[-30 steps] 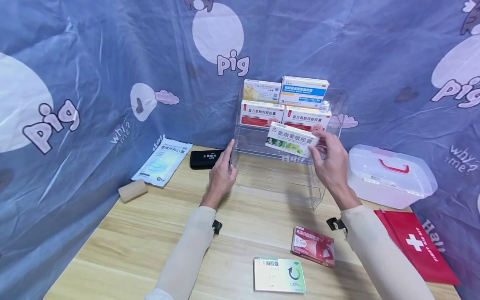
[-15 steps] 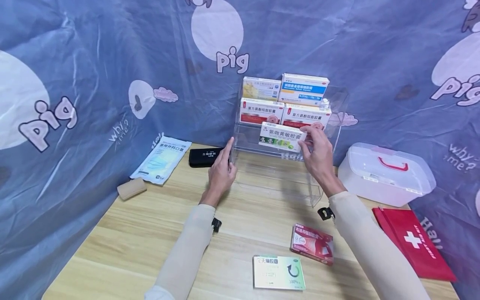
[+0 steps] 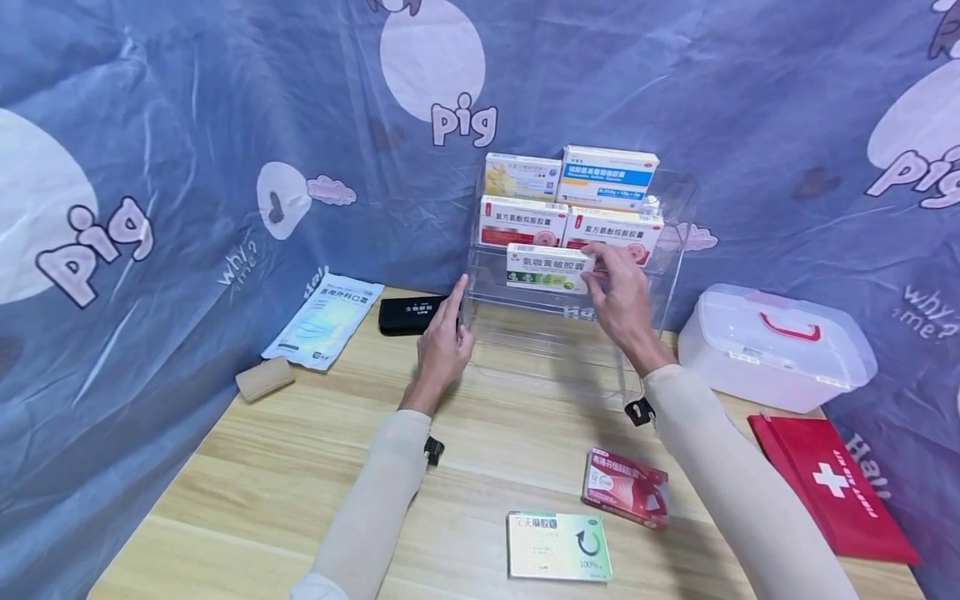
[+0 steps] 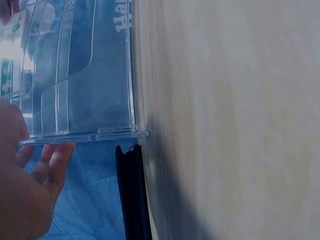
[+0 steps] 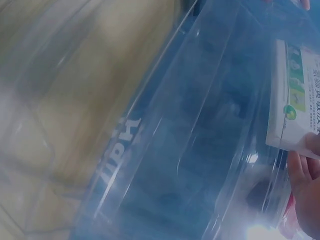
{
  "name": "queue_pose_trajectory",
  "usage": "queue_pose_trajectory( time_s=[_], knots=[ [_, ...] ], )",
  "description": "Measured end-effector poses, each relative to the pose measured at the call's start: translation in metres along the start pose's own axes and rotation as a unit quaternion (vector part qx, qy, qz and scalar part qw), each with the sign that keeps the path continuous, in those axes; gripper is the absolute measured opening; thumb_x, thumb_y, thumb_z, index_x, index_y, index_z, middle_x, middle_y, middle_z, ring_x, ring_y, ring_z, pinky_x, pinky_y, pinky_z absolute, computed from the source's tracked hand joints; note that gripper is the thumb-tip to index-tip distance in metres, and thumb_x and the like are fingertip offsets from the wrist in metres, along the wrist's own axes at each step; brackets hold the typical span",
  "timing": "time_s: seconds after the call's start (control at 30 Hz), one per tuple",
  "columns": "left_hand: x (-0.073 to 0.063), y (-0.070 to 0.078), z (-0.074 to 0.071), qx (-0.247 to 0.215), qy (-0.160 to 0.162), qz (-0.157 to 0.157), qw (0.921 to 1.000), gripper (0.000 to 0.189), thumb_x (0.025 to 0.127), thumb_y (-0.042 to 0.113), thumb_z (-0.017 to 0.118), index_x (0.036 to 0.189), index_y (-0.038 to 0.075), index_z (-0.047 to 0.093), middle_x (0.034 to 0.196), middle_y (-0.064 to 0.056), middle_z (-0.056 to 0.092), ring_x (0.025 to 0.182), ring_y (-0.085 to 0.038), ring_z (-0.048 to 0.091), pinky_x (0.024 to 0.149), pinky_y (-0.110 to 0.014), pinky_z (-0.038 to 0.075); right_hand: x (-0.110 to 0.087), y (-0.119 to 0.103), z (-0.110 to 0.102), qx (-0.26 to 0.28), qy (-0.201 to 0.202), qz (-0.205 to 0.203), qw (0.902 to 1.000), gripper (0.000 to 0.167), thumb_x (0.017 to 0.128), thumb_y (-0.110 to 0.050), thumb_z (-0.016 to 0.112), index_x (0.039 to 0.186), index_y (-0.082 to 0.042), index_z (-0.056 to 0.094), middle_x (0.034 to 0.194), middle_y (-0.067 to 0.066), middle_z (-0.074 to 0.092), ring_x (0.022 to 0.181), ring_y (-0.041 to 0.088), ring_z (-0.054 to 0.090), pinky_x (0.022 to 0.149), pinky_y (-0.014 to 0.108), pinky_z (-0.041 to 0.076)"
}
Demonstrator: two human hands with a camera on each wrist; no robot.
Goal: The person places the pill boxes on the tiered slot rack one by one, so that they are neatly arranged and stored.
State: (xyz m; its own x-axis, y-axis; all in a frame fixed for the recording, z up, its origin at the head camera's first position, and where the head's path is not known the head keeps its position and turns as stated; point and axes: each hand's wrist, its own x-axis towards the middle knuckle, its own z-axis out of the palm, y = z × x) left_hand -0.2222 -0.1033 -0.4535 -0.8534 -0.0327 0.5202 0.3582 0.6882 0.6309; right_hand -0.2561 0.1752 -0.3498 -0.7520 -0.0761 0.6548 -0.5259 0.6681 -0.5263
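My right hand [image 3: 621, 296] pinches the right end of a white medicine box [image 3: 546, 271] with a green band. The box stands at the middle tier of a clear acrylic display stand [image 3: 525, 371], below two red-and-white medicine boxes [image 3: 522, 223]. In the right wrist view, my thumb and fingers hold the white-and-green box [image 5: 300, 95] at its end. My left hand [image 3: 444, 346] rests against the stand's left side with fingers extended. The left wrist view shows its fingers [image 4: 59, 162] at the outer face of the clear side panel [image 4: 95, 136].
A yellow box [image 3: 522, 177] and a blue-and-white box [image 3: 607, 177] fill the top tier. A red box [image 3: 625, 489] and a pale green box [image 3: 558, 546] lie in front. Around them are a lidded bin [image 3: 776, 350], red pouch [image 3: 832, 487], mask packet [image 3: 324, 321], black case [image 3: 408, 316] and tan roll [image 3: 265, 380].
My right hand has carried the white-and-green box leftward and levelled it at the stand's middle tier. The left hand has stayed at the stand's side.
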Motion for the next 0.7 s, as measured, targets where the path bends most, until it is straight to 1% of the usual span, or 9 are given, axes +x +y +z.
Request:
queue_pose_trajectory(
  time_s=[0.07, 0.17, 0.3, 0.4, 0.53, 0.63, 0.7],
  knots=[
    [0.000, 0.000, 0.000, -0.002, 0.003, 0.001, 1.0000, 0.093, 0.091, 0.002, 0.059, 0.171, 0.037, 0.027, 0.158, -0.007, 0.059, 0.108, -0.038, 0.069, 0.071, -0.055, 0.055, -0.001, -0.001, 0.003, 0.002, -0.003, -0.002, 1.0000, 0.039, 0.092, 0.010, 0.072, 0.130, -0.002, 0.072, 0.123, 0.023, 0.065, 0.107, 0.037, 0.070, 0.096, 0.045, 0.061],
    [0.000, 0.000, 0.000, -0.003, 0.009, 0.005, 0.9999, 0.093, 0.091, 0.002, 0.058, 0.171, 0.037, 0.027, 0.157, -0.007, 0.060, 0.104, -0.038, 0.069, 0.069, -0.054, 0.054, -0.002, -0.002, 0.009, 0.007, 0.000, -0.007, 0.9999, 0.037, 0.092, 0.012, 0.069, 0.126, -0.001, 0.075, 0.122, 0.025, 0.060, 0.106, 0.038, 0.069, 0.095, 0.046, 0.061],
    [0.001, 0.000, 0.000, -0.003, 0.015, 0.006, 0.9999, 0.094, 0.091, 0.001, 0.059, 0.171, 0.038, 0.027, 0.155, -0.007, 0.061, 0.100, -0.037, 0.068, 0.067, -0.053, 0.053, -0.002, -0.004, 0.014, 0.006, -0.001, -0.022, 0.9998, 0.036, 0.094, 0.013, 0.063, 0.125, 0.000, 0.076, 0.120, 0.026, 0.059, 0.105, 0.040, 0.067, 0.094, 0.047, 0.059],
    [0.000, 0.000, 0.000, -0.005, 0.012, 0.005, 0.9999, 0.095, 0.090, 0.001, 0.059, 0.171, 0.037, 0.027, 0.154, -0.008, 0.061, 0.097, -0.037, 0.067, 0.067, -0.053, 0.053, -0.003, -0.005, 0.017, -0.002, -0.020, -0.025, 0.9995, 0.043, 0.094, 0.014, 0.062, 0.132, -0.001, 0.074, 0.123, 0.026, 0.060, 0.106, 0.041, 0.068, 0.093, 0.048, 0.061],
    [-0.001, 0.000, 0.001, -0.005, 0.013, 0.004, 0.9999, 0.095, 0.089, 0.001, 0.060, 0.171, 0.037, 0.028, 0.153, -0.009, 0.062, 0.094, -0.037, 0.066, 0.067, -0.052, 0.054, -0.006, -0.009, 0.022, 0.000, -0.060, -0.021, 0.9980, 0.055, 0.093, 0.013, 0.061, 0.146, -0.003, 0.066, 0.130, 0.027, 0.057, 0.108, 0.040, 0.071, 0.093, 0.048, 0.063],
    [0.000, -0.001, 0.001, -0.002, 0.016, 0.006, 0.9998, 0.095, 0.089, 0.001, 0.061, 0.171, 0.037, 0.028, 0.153, -0.009, 0.062, 0.090, -0.036, 0.066, 0.066, -0.051, 0.053, -0.007, -0.013, 0.027, 0.002, -0.082, -0.018, 0.9965, 0.059, 0.095, 0.011, 0.060, 0.152, -0.003, 0.060, 0.135, 0.028, 0.054, 0.111, 0.040, 0.070, 0.094, 0.047, 0.063],
    [0.000, -0.001, 0.001, -0.002, 0.017, 0.009, 0.9998, 0.095, 0.089, 0.001, 0.061, 0.171, 0.037, 0.028, 0.154, -0.008, 0.062, 0.090, -0.036, 0.066, 0.066, -0.050, 0.052, -0.007, -0.016, 0.029, 0.001, -0.090, -0.016, 0.9958, 0.060, 0.096, 0.009, 0.060, 0.155, -0.003, 0.057, 0.138, 0.029, 0.052, 0.114, 0.040, 0.069, 0.095, 0.047, 0.062]
  ],
)
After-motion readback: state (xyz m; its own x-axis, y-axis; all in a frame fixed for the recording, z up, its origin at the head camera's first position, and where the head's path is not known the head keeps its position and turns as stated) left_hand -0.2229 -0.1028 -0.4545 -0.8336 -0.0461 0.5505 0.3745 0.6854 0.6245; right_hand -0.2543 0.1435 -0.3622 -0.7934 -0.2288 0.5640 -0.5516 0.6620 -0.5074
